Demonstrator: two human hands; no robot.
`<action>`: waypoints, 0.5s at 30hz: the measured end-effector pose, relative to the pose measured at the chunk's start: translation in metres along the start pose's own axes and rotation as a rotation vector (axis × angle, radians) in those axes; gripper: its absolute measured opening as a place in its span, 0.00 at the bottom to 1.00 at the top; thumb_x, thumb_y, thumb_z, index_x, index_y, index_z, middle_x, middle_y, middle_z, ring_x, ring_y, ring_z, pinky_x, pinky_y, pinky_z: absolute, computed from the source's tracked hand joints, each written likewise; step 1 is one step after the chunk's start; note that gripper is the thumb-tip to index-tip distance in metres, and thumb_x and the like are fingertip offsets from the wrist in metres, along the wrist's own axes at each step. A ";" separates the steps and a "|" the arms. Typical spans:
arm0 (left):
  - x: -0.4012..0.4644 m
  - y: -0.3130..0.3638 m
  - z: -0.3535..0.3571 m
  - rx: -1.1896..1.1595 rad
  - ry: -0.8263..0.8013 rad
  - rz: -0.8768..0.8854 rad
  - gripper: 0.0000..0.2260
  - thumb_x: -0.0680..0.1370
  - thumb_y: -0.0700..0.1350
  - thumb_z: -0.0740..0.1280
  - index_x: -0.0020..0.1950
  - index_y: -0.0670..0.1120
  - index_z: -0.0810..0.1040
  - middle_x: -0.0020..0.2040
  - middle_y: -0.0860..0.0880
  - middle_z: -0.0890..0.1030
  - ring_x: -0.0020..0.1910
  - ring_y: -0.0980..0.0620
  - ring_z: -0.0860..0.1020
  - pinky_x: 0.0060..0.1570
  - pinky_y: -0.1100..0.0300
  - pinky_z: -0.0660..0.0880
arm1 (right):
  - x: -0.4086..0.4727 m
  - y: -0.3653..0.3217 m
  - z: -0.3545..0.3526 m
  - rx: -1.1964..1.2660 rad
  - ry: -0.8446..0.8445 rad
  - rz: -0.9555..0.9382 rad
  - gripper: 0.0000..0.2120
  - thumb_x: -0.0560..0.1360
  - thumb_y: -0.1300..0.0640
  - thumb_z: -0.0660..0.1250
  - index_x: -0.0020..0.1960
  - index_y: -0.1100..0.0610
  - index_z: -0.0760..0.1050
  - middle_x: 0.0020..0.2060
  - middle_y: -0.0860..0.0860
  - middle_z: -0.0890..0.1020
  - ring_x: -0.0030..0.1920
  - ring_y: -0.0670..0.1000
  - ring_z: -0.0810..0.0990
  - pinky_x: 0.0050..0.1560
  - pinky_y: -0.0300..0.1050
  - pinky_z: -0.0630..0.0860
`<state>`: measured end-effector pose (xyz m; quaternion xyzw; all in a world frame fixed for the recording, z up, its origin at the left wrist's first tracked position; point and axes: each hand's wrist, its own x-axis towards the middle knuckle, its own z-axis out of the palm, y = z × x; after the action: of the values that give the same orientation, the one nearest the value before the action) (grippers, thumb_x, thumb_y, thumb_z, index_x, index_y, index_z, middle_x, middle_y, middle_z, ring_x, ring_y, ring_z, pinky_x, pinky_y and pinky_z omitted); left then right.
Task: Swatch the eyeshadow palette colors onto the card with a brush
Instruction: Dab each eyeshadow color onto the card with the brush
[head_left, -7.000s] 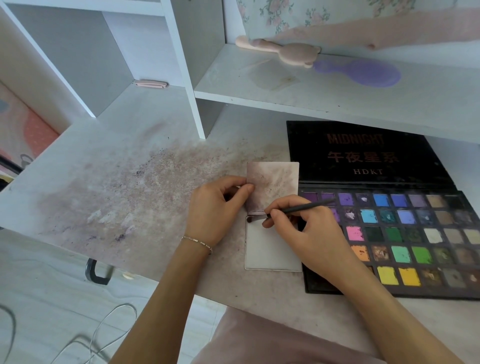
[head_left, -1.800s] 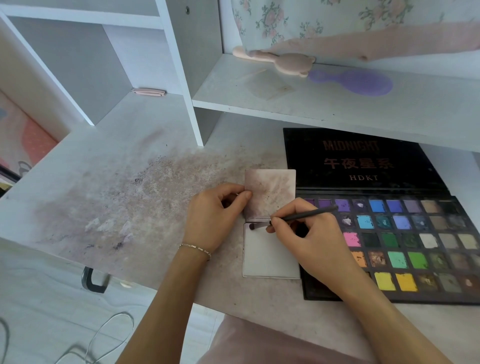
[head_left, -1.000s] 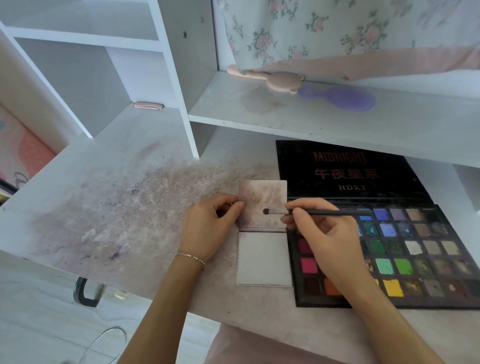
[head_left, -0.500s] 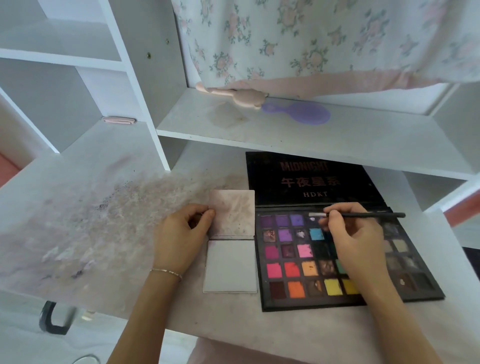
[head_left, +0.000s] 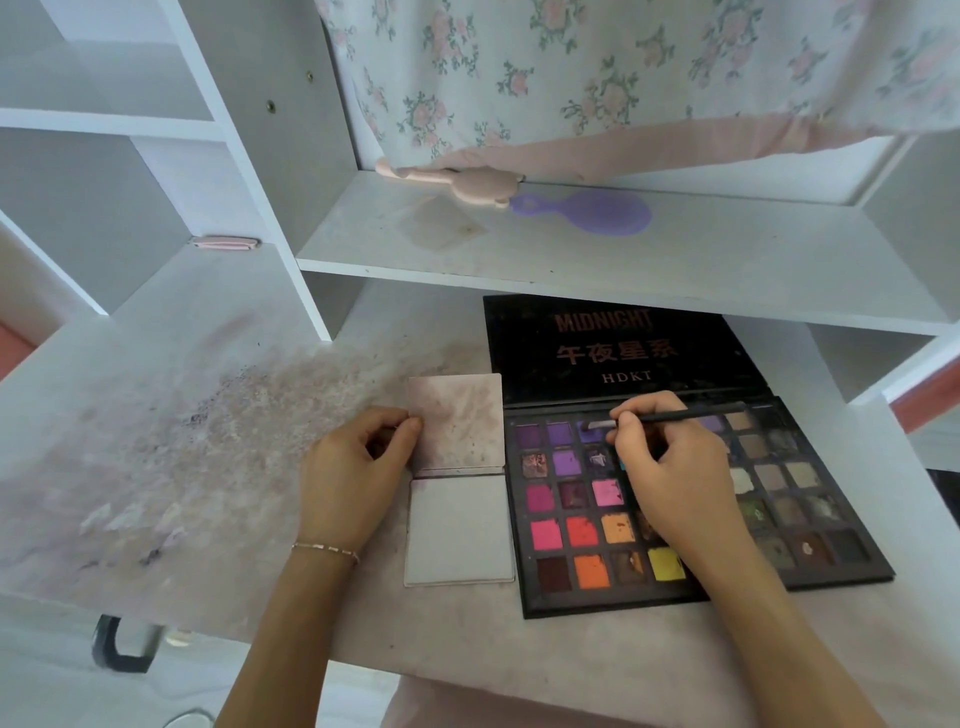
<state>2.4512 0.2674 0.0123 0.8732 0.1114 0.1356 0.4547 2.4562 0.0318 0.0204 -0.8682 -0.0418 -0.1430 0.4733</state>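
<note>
The right hand (head_left: 670, 467) pinches a thin dark brush (head_left: 670, 417), its tip over a purple pan in the top row of the open eyeshadow palette (head_left: 587, 530). The left hand (head_left: 353, 478) holds the left edge of the card (head_left: 457, 483), thumb and fingertips on it. Card and palette lie side by side on the powder-stained desk (head_left: 197, 441).

White desk (head_left: 156, 415) with powder-stained top; white shelving unit (head_left: 249, 156) rising beyond the hands; floral curtain (head_left: 571, 67) above the upper shelf (head_left: 675, 260); pale floor (head_left: 47, 686) below left; soft daylight.
</note>
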 end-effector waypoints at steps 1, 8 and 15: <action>0.000 0.000 0.000 -0.001 -0.001 0.000 0.04 0.73 0.44 0.68 0.40 0.52 0.80 0.38 0.53 0.82 0.40 0.53 0.79 0.44 0.57 0.75 | 0.000 0.000 0.000 -0.010 -0.007 -0.005 0.12 0.75 0.59 0.60 0.38 0.44 0.67 0.30 0.45 0.78 0.38 0.42 0.76 0.33 0.31 0.72; 0.001 -0.002 0.000 0.007 0.005 0.012 0.03 0.73 0.44 0.68 0.41 0.50 0.81 0.37 0.52 0.82 0.39 0.53 0.79 0.44 0.58 0.74 | 0.000 -0.002 -0.001 -0.028 -0.011 -0.021 0.14 0.75 0.62 0.61 0.38 0.45 0.67 0.29 0.45 0.75 0.36 0.41 0.75 0.30 0.28 0.69; 0.001 -0.002 0.000 0.012 0.015 0.020 0.04 0.73 0.45 0.68 0.40 0.52 0.81 0.35 0.56 0.80 0.37 0.59 0.78 0.40 0.65 0.73 | 0.000 -0.004 0.000 -0.018 -0.010 -0.014 0.14 0.74 0.62 0.61 0.37 0.45 0.67 0.28 0.45 0.75 0.35 0.40 0.75 0.30 0.28 0.69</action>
<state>2.4520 0.2687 0.0101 0.8760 0.1068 0.1463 0.4471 2.4556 0.0337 0.0238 -0.8728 -0.0489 -0.1424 0.4643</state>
